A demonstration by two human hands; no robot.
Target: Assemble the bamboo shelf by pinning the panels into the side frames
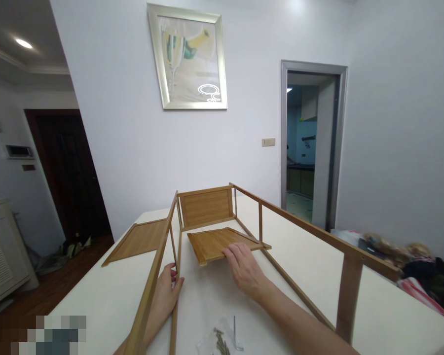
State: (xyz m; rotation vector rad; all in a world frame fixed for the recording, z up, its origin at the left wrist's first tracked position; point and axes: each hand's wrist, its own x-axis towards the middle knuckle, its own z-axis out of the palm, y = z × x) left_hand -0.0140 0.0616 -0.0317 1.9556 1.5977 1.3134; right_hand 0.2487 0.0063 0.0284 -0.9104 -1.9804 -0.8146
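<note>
A wooden rack frame [307,224] lies on its side on the white table, with one shelf panel [206,205] standing between its rails at the far end. My right hand [242,268] pinches the near edge of a second, tilted shelf panel [218,242] inside the frame. That panel's right end is by the right lower rail; its left end is raised, apart from the left side. My left hand [166,291] is closed around the left lower rail [174,318] beside a thin upright. Below my hands lie several screws [222,342] by a plastic bag and an Allen key [235,333].
Another wooden panel [138,240] lies flat on the white table [107,301], left of the frame. A pile of clothes and bags [422,271] sits beyond the table's right side. A louvred cabinet [7,251] stands at left; a doorway [307,148] opens in the far wall.
</note>
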